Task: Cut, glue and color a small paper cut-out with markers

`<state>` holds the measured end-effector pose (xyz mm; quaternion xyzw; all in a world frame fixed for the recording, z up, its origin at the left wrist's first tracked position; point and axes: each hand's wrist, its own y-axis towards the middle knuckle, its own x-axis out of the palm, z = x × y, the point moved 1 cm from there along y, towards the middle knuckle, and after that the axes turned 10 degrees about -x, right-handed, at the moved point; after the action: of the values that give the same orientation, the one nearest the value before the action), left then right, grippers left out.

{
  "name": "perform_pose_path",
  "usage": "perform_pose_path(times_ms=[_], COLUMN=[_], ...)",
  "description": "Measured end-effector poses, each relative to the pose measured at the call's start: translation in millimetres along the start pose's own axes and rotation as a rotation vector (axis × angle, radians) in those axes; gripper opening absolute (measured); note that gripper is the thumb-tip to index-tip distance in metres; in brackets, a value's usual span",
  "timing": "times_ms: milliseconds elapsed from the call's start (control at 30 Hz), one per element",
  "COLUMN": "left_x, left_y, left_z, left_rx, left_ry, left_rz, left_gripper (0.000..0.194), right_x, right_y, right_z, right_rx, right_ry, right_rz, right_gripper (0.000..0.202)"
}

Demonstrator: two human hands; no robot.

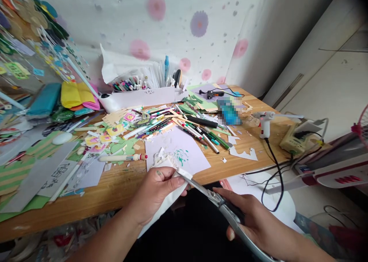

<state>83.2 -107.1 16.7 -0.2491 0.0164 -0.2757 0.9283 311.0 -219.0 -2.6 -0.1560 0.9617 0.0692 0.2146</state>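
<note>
My left hand (161, 189) pinches a folded piece of white paper (163, 210) at the front edge of the wooden table (126, 189). The paper hangs down below that hand. My right hand (253, 219) is wrapped round the handles of a pair of metal scissors (212, 196), whose blades point left and reach the paper's top edge beside my left fingertips. White scraps (165, 158) lie just behind my left hand, on a pale sheet (198, 160) with green marks.
Pens (198, 133) and paper cuttings crowd the table's middle. A white box (152, 97) of markers stands behind them. At right are a white glue gun (265, 126), its black cable and a power strip (293, 139). Striped green paper (17, 173) lies at left.
</note>
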Motion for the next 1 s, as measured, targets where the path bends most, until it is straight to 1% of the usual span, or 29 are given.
perform_pose_path(times_ms=[233, 367, 567, 667, 833, 1000], left_x=[8.7, 12.0, 16.4, 18.1, 18.2, 13.9], left_y=[22, 29, 33, 35, 35, 34], left_z=[-5, -7, -1, 1, 2, 0], left_rx=[-0.106, -0.157, -0.207, -0.230, -0.236, -0.239], left_ry=[-0.023, -0.029, -0.009, -0.004, 0.002, -0.023], left_rz=[-0.018, -0.022, -0.003, 0.008, -0.017, -0.032], left_gripper=[0.027, 0.030, 0.032, 0.034, 0.036, 0.036], right_x=[-7, -12, -13, -12, -11, -8], right_y=[-5, -8, -10, -11, -11, -8], right_z=[13, 19, 29, 33, 34, 32], right_rx=[0.041, 0.057, 0.068, 0.084, 0.108, 0.143], right_ry=[-0.001, 0.008, 0.015, 0.015, 0.025, 0.074], right_rz=[0.035, 0.014, 0.015, 0.012, -0.007, -0.008], right_gripper=[0.057, 0.048, 0.037, 0.035, 0.034, 0.028])
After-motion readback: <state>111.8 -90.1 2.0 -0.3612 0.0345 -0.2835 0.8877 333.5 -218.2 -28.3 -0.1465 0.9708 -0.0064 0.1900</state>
